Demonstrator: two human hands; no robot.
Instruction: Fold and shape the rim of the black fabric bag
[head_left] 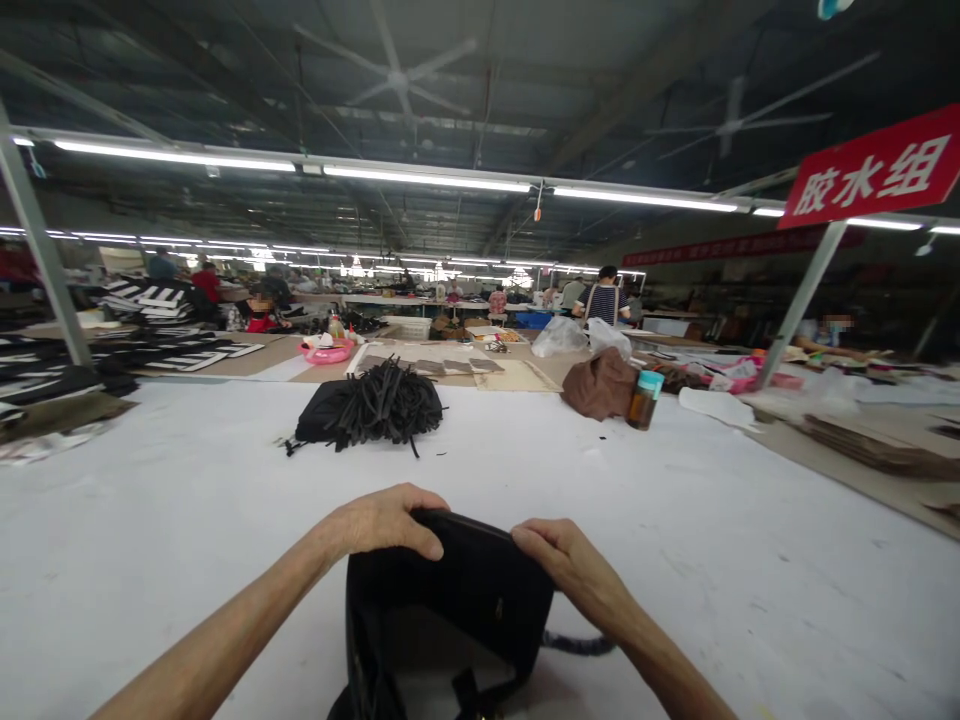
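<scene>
1. White flat work table (187, 520): it fills the lower view, and every item listed below rests on it.
2. Black soft fabric bag (450, 610): it lies at bottom centre, directly in front of you. Its top edge runs left to right, and the body falls from that edge back toward you (the lower part runs out of view).
3. Left hand (382, 520): your fingers are curled together over the left end of the top edge, with the thumb on the near face, clamped on the bag.
4. Right hand (570, 565): your fingers are closed over the right end of the same edge. Both hands touch the bag, so neither is nearer.
5. Heap of loose black strips (379, 405): it sits beyond the bag and well apart from it, on the left hand's side.
6. Amber plastic bottle with teal cap (643, 400): it stands upright, far right, just beside a brown crumpled pouch (598, 385).
</scene>
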